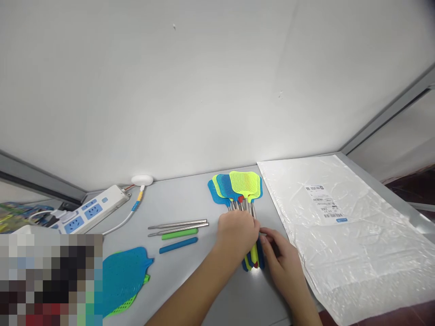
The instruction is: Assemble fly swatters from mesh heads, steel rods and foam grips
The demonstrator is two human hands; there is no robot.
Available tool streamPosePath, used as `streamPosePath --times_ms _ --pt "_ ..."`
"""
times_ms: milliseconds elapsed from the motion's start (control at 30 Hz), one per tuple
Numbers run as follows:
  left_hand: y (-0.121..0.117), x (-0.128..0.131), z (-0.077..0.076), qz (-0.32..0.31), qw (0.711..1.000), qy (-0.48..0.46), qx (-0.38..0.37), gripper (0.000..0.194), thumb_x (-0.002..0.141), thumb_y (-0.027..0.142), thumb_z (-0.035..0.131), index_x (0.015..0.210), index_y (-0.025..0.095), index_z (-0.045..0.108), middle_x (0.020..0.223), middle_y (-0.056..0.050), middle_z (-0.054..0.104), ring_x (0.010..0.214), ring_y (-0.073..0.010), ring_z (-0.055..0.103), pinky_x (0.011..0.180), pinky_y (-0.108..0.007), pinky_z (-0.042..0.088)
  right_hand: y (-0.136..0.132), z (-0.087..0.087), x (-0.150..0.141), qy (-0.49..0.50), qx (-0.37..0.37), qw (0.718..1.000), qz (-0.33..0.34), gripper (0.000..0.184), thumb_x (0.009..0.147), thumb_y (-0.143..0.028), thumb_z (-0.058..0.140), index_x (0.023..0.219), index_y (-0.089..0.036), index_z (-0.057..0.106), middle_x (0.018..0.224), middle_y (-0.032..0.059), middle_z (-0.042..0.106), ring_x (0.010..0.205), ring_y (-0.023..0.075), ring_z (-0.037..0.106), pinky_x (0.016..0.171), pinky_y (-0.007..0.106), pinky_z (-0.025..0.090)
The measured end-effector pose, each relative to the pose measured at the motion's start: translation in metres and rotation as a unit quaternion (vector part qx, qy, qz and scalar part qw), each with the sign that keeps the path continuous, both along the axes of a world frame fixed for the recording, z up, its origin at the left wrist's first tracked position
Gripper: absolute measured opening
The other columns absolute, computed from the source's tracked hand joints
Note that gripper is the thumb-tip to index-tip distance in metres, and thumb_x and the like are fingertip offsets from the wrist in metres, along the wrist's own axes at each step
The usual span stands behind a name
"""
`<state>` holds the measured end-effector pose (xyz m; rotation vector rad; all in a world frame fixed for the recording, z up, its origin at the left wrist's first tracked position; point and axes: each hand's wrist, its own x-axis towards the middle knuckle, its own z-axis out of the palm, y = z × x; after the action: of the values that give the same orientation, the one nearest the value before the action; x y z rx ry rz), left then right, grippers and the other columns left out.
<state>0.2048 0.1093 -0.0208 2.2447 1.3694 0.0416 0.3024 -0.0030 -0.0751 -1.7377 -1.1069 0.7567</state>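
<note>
A bundle of fly swatters (246,183) lies on the table, with yellow-green and blue mesh heads pointing toward the wall. My left hand (238,230) is wrapped over their metal rods. Below it, the yellow, blue and red handles (254,254) stick out toward me. On the right side of the bundle, my right hand (280,253) has its thumb and fingers curled around a dark blue handle, with some fingertips hidden. To the left lie two metal rods (178,226), a green handle (180,233) and a blue handle (178,245), all loose.
Loose swatter heads (127,276), blue over green, are stacked at the front left. A power strip (91,210) and a white round device (142,180) with a cable stand behind them. A labelled white plastic mailer (346,244) covers the right side. The wall (204,90) closes the back.
</note>
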Motion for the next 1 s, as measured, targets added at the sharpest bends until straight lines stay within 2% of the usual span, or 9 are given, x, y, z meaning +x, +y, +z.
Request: streamPosePath --times_ms 167,333,400,467,567,633,833,1000 --pt "-0.006 -0.009 0.007 -0.032 0.998 0.017 0.044 0.043 0.096 0.034 0.035 0.073 0.016 0.068 0.071 -0.014 0.067 0.073 -0.0302 0.067 0.062 -0.035 0.039 0.0 -0.003 0.0 -0.03 -0.013 0.999 0.027 0.028 0.092 -0.041 0.055 0.113 -0.027 0.068 0.097 0.0066 0.069 0.088 0.0255 0.062 0.075 0.036 0.048" --pt "-0.018 -0.043 0.002 -0.048 0.994 -0.04 0.09 0.032 0.099 0.034 0.033 0.085 0.02 0.058 0.079 -0.006 0.065 0.071 -0.0215 0.061 0.061 -0.032 0.038 0.0 -0.004 -0.001 -0.054 -0.017 0.998 0.039 0.032 0.094 -0.044 0.051 0.115 -0.026 0.066 0.091 0.0059 0.068 0.084 0.024 0.061 0.075 0.036 0.047" --pt "-0.025 -0.057 -0.007 -0.06 0.986 -0.095 0.127 0.027 0.099 0.032 0.035 0.092 0.019 0.057 0.086 -0.007 0.063 0.078 -0.0218 0.059 0.067 -0.033 0.042 -0.001 -0.004 -0.001 -0.061 -0.02 0.997 0.036 0.034 0.095 -0.046 0.05 0.116 -0.025 0.066 0.093 0.0067 0.068 0.085 0.0242 0.061 0.077 0.037 0.047" --pt "-0.035 -0.069 -0.016 -0.083 0.974 -0.138 0.159 0.022 0.097 0.029 0.04 0.106 0.018 0.057 0.101 -0.01 0.063 0.092 -0.0245 0.057 0.079 -0.038 0.045 -0.002 -0.004 -0.001 -0.064 -0.025 0.997 0.03 0.035 0.095 -0.046 0.05 0.117 -0.025 0.066 0.095 0.0071 0.069 0.086 0.0243 0.061 0.077 0.037 0.048" --pt "-0.049 -0.078 -0.029 -0.105 0.963 -0.161 0.188 0.037 0.096 0.029 0.047 0.13 0.017 0.049 0.128 -0.013 0.055 0.116 -0.0293 0.049 0.097 -0.047 0.041 -0.002 -0.004 -0.002 -0.077 -0.022 0.996 0.028 0.035 0.096 -0.046 0.048 0.117 -0.025 0.065 0.093 0.0056 0.069 0.086 0.0233 0.061 0.079 0.037 0.048" --pt "-0.058 -0.079 -0.037 -0.112 0.962 -0.161 0.19 0.046 0.096 0.032 0.047 0.14 0.018 0.042 0.14 -0.013 0.049 0.127 -0.0306 0.042 0.104 -0.05 0.036 -0.003 -0.006 -0.003 -0.093 -0.012 0.995 0.03 0.034 0.096 -0.045 0.048 0.117 -0.025 0.065 0.092 0.0048 0.069 0.085 0.0227 0.061 0.08 0.037 0.048" --pt "-0.069 -0.078 -0.051 -0.122 0.967 -0.129 0.181 0.056 0.098 0.044 0.041 0.149 0.022 0.033 0.154 -0.013 0.037 0.141 -0.0318 0.03 0.111 -0.061 0.026 -0.006 -0.009 -0.009 -0.146 0.032 0.988 0.039 0.036 0.097 -0.042 0.046 0.12 -0.022 0.065 0.09 0.0059 0.067 0.084 0.0221 0.062 0.079 0.036 0.048" --pt "-0.071 -0.08 -0.056 -0.117 0.964 -0.128 0.201 0.057 0.099 0.048 0.037 0.15 0.023 0.033 0.155 -0.013 0.035 0.143 -0.0314 0.028 0.112 -0.064 0.025 -0.008 -0.011 -0.011 -0.16 0.073 0.984 0.027 0.036 0.098 -0.041 0.046 0.119 -0.022 0.068 0.086 0.0052 0.064 0.08 0.0203 0.062 0.075 0.033 0.049"
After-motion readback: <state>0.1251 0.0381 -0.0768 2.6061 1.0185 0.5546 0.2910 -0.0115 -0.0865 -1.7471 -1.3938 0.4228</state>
